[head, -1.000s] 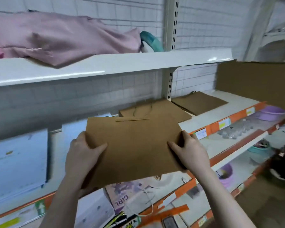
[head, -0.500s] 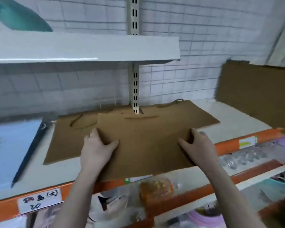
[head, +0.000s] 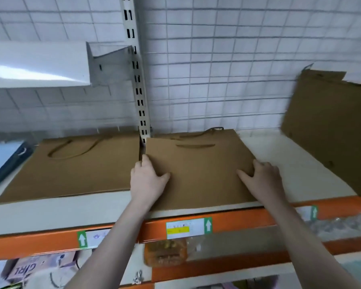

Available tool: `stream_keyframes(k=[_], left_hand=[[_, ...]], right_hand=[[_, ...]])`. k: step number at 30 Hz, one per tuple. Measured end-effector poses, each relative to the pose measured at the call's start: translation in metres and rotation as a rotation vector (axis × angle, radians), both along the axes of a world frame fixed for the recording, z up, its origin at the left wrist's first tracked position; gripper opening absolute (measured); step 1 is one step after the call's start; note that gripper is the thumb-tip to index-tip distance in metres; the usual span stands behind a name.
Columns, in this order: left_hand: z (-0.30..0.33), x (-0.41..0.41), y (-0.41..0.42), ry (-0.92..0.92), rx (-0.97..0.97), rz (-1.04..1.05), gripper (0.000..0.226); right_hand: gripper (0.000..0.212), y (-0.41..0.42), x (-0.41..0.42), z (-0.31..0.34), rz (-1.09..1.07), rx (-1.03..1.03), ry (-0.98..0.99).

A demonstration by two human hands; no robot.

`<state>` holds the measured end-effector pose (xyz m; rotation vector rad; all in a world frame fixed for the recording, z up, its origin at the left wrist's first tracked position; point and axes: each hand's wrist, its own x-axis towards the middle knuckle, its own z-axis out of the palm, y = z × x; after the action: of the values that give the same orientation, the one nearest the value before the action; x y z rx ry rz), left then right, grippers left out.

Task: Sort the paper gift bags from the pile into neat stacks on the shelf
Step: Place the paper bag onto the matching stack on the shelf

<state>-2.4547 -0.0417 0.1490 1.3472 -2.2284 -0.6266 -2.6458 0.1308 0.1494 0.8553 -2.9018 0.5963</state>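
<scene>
Change: the flat brown paper gift bag (head: pixel 200 172) went from mid-air down onto the white shelf (head: pixel 279 163).
Fingers: left hand (head: pixel 147 180) and right hand (head: pixel 261 178) gripped its side edges, thumbs on top.
Meaning: bag was stacked; letting go came next.

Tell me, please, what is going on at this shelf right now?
A person is sorting brown paper gift bags. Both hands, left hand and right hand, hold a flat bag by its side edges on the right stack. A larger brown bag lies flat beside it on the white shelf.
</scene>
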Motion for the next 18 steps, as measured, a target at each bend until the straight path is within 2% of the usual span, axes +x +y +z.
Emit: stream_keyframes(k=[7, 12, 15, 18], left_hand=[[-0.022, -0.037, -0.003, -0.072, 0.037, -0.031, 0.078], [-0.019, -0.059, -0.011, -0.213, 0.006, -0.017, 0.08], [-0.018, -0.069, -0.018, -0.241, -0.023, -0.014, 0.078], [-0.02, -0.071, -0.022, -0.168, -0.034, 0.01, 0.077]], right_hand=[[0.055, -0.011, -0.033, -0.013, -0.018, 0.129, 0.079], [0.054, -0.027, -0.048, -0.009, 0.019, 0.217, 0.109], [0.054, -0.039, -0.056, -0.009, 0.057, 0.197, 0.065], [0.049, -0.046, -0.061, -0.009, 0.061, 0.117, 0.02]])
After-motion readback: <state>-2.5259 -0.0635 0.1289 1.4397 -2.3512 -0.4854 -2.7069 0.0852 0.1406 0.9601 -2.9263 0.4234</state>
